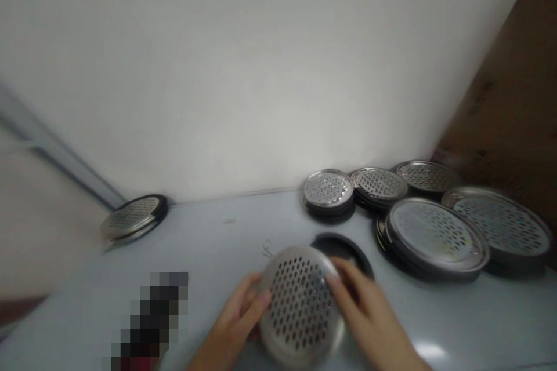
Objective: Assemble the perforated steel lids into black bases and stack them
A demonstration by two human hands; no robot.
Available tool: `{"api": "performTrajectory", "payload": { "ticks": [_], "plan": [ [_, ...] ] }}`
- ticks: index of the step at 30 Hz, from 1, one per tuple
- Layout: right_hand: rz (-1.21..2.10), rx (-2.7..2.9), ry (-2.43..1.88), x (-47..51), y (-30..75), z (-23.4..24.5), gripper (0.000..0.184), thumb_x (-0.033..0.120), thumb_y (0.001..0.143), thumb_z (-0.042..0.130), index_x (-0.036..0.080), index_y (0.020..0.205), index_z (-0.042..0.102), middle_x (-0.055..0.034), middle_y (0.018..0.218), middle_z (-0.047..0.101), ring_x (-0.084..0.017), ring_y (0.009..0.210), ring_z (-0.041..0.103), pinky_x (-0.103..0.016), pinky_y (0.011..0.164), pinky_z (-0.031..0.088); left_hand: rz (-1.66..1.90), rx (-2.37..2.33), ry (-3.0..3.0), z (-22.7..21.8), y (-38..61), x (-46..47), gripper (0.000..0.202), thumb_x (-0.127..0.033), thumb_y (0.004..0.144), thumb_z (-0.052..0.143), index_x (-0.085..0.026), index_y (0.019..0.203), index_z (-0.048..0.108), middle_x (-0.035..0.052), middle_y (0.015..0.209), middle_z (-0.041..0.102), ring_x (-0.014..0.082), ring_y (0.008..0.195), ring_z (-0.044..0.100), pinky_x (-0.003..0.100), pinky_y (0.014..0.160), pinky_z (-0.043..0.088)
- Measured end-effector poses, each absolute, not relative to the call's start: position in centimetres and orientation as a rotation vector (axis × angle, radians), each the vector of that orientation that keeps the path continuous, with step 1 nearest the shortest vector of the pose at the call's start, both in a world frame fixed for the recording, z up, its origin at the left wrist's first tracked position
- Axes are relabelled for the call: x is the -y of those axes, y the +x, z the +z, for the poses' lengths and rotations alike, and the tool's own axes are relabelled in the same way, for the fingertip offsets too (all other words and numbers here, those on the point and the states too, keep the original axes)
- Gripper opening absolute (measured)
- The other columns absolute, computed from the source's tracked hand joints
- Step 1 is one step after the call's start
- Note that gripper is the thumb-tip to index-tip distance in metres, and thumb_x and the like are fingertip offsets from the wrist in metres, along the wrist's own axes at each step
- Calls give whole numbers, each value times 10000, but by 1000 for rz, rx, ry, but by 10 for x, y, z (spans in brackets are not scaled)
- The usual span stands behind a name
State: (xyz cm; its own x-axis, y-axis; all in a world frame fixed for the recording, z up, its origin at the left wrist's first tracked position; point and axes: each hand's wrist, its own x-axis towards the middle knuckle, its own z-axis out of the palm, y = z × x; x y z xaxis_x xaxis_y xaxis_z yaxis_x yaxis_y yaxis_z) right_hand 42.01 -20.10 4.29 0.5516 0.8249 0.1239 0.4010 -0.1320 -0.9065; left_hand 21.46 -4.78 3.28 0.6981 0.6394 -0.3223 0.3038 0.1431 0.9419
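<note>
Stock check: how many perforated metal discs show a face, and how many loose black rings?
Perforated round silver metal disc held by left hand and right hand: 1
Same discs face-up on the pale table: 6
Loose black round ring: 1
Total: 8, not counting discs hidden in stacks.

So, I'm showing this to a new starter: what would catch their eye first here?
First, the perforated disc, gripped at its edges by the left hand and right hand, bottom centre. Then the stacks of similar discs crowding the right side, and a lone disc far left.
</note>
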Motion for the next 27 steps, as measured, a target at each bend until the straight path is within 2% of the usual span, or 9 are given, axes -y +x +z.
{"api": "performTrajectory", "payload": {
  "ticks": [4, 7, 10, 12, 14, 18, 22, 24, 27],
  "plan": [
    [631, 866, -1644, 197, 424, 56, 478, 598, 963, 472, 200, 1128, 680, -81, 1039, 739, -244, 956, 679, -313, 822, 532, 237, -755, 1476, 31, 223, 56, 611, -644, 906, 581, -194, 1316, 520, -27, 720, 612, 153, 669, 566, 250, 633, 447],
    [639, 816, -1636, 196, 429, 58, 494, 616, 946, 486, 183, 1067, 691, -83, 1007, 737, -238, 916, 675, -298, 781, 523, 324, -736, 1529, 30, 228, 66, 668, -649, 929, 526, -205, 1419, 431, 86, 1042, 701, 216, 898, 671, 318, 790, 538],
    [618, 801, -1656, 195, 434, 56, 492, 606, 951, 470, 176, 1037, 694, -88, 976, 739, -240, 888, 673, -306, 781, 517, 551, -650, 1863, 27, 230, 72, 967, -721, 783, 665, -229, 1535, 306, 198, 1485, 487, 346, 1255, 578, 466, 1021, 504],
    [595, 850, -1682, 192, 436, 55, 470, 580, 962, 454, 180, 1021, 694, -98, 999, 743, -255, 928, 677, -328, 828, 512, 593, -578, 2151, 22, 231, 72, 1146, -744, 639, 772, -252, 1561, 301, 198, 1594, 352, 420, 1395, 440, 557, 1115, 420],
    [567, 944, -1735, 188, 438, 55, 438, 536, 984, 427, 188, 1024, 690, -103, 1008, 747, -267, 947, 685, -358, 865, 504, 571, -551, 2339, 13, 233, 69, 1203, -764, 567, 802, -269, 1559, 334, 186, 1603, 345, 439, 1435, 382, 597, 1144, 376],
    [401, 1155, -1942, 175, 441, 52, 379, 404, 1027, 374, 207, 994, 696, -101, 956, 736, -283, 935, 687, -414, 886, 493, 603, -623, 2500, -16, 238, 58, 1287, -778, 488, 825, -248, 1560, 350, 210, 1545, 422, 440, 1379, 460, 589, 1090, 452],
    [118, 1315, -2054, 165, 449, 43, 306, 326, 1004, 459, 187, 905, 713, -124, 977, 681, -299, 987, 636, -447, 904, 491, 647, -648, 2629, -29, 236, 49, 1231, -723, 551, 839, -246, 1570, 342, 219, 1510, 465, 423, 1323, 521, 565, 1056, 490],
    [2, 1315, -2046, 165, 457, 38, 256, 329, 987, 508, 187, 954, 718, -127, 1038, 665, -315, 1042, 604, -486, 934, 481, 614, -639, 2661, -26, 234, 48, 1163, -710, 592, 828, -249, 1558, 373, 210, 1490, 495, 413, 1299, 541, 552, 1046, 501],
    [-69, 1222, -2009, 173, 471, 31, 281, 342, 966, 541, 189, 1157, 677, -138, 1193, 640, -338, 1170, 557, -553, 1016, 441, 537, -653, 2634, -18, 233, 50, 1109, -710, 612, 817, -250, 1539, 417, 206, 1490, 498, 418, 1304, 527, 562, 1066, 478]
  ]
}}
